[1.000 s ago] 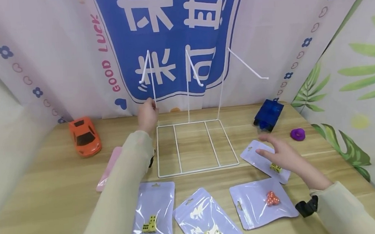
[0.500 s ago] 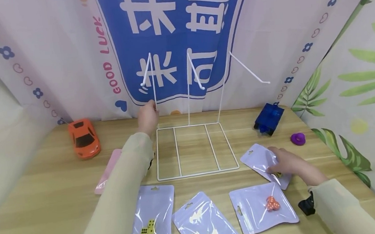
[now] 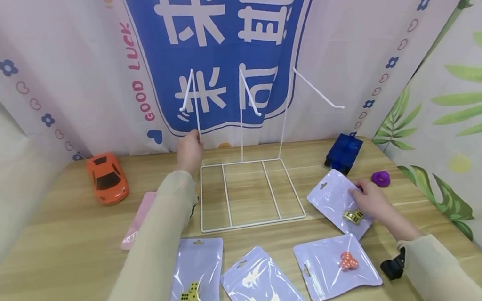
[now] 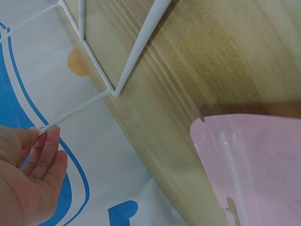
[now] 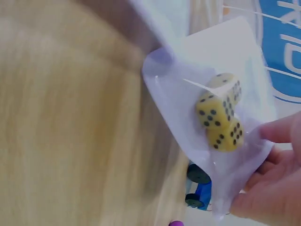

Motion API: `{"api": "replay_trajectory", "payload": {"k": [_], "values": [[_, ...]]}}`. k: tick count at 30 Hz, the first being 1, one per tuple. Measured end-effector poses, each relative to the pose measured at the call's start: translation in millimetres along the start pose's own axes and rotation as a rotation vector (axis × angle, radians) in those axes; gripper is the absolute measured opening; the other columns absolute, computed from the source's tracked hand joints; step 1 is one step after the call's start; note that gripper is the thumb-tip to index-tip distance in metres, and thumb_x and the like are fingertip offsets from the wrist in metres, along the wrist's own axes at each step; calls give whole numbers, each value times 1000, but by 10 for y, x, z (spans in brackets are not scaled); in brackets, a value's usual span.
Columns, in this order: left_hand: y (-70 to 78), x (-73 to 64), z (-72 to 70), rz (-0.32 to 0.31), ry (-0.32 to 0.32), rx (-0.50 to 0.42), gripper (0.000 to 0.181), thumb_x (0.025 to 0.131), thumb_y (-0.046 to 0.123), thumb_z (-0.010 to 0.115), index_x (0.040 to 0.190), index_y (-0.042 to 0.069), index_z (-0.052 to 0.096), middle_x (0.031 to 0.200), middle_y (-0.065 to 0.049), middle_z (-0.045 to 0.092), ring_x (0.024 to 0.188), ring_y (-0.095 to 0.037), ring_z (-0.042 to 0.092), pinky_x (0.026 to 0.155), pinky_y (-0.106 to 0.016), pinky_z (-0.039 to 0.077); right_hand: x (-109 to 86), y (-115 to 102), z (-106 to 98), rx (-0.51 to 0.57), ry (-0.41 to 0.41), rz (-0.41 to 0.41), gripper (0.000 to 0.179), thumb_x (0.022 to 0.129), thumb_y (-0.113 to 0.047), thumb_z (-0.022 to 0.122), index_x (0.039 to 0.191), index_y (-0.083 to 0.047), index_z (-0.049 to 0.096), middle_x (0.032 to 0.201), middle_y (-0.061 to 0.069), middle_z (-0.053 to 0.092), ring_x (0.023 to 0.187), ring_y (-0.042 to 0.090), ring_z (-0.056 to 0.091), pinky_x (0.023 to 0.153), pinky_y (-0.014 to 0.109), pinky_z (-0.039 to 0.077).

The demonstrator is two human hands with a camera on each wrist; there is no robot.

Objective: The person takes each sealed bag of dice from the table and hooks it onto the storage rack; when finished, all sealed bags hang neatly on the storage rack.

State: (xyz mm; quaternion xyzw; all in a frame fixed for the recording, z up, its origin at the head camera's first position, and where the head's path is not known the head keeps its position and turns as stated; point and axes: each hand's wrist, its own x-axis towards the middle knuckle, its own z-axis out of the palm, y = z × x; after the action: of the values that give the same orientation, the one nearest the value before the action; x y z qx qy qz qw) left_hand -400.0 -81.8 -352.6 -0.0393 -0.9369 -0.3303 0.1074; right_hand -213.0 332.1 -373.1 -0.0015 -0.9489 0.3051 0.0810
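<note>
A white wire rack (image 3: 253,224) with three hooked arms stands upright at the table's middle. My left hand (image 3: 190,150) pinches its left upright rod (image 4: 75,112) between thumb and fingers, low on the rod. My right hand (image 3: 372,199) grips the right side edge of a lilac zip bag (image 3: 331,193), its near side tilted up off the table. Yellow dice (image 5: 216,108) with black dots show through the bag's clear front. The rack's middle hook (image 3: 250,93) and right hook (image 3: 319,88) hold nothing, as does the left hook (image 3: 186,91).
Along the front lie a bag with orange dice (image 3: 327,276), a bag with pale dice (image 3: 255,274) and another with yellow dice (image 3: 205,262). A pink bag (image 3: 140,220) is partly behind my left arm. An orange toy car (image 3: 108,177), a blue toy vehicle (image 3: 344,152) and a purple piece (image 3: 381,178) stand farther back.
My right hand has come down onto the rightmost lilac bag, taken hold of its edge and begun lifting it. My left hand stays on the rack's rod.
</note>
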Motion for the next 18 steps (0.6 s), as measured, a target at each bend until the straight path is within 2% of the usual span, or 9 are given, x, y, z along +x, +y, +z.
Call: {"api": "replay_trajectory", "payload": {"k": [3,7,9,12,14,16,18], "values": [[0,8,16,7,2,-3,11,91,4,51,101,1,52,94,-15,59,85,-28,56,75,-39,48,-45,-93,-72,108,51,-9,19,93,-7,46,96,11,51,85,22,58,75,23,53,63,30,44],[-22,10,19,18,10,-7,10,91,4,51,100,1,51,94,-15,59,85,-29,56,75,-40,48,-76,-308,-159,250,76,-75,21,96,-11,43,101,10,47,95,26,60,80,13,57,66,27,49],[-28,12,14,23,16,-6,11,91,4,51,101,0,52,94,-16,60,85,-29,56,75,-40,48,-80,-463,-206,323,112,-106,21,97,-10,42,102,9,46,93,16,63,81,6,57,68,24,50],[-23,12,6,32,27,3,10,90,3,52,100,0,52,94,-16,60,85,-30,57,75,-40,48,-85,-732,-309,520,190,-156,11,95,-7,43,98,2,48,88,-1,62,81,0,55,70,18,47],[-16,11,4,35,27,9,9,90,3,52,99,0,52,95,-17,61,86,-31,57,76,-41,47,-95,-889,-396,671,234,-208,7,95,-5,42,96,-5,50,86,-9,60,82,2,56,70,15,45],[-9,8,8,40,21,12,9,90,3,52,98,0,52,95,-17,61,86,-31,57,76,-41,48,-107,-1012,-487,804,248,-274,11,95,-4,42,95,-10,50,91,-7,61,87,7,56,72,16,46],[-3,5,16,45,16,14,9,90,3,52,98,0,52,95,-18,61,86,-31,57,76,-41,48,-118,-1099,-564,884,246,-313,11,96,-6,42,97,-12,50,96,-3,62,92,10,57,74,17,46]]}}
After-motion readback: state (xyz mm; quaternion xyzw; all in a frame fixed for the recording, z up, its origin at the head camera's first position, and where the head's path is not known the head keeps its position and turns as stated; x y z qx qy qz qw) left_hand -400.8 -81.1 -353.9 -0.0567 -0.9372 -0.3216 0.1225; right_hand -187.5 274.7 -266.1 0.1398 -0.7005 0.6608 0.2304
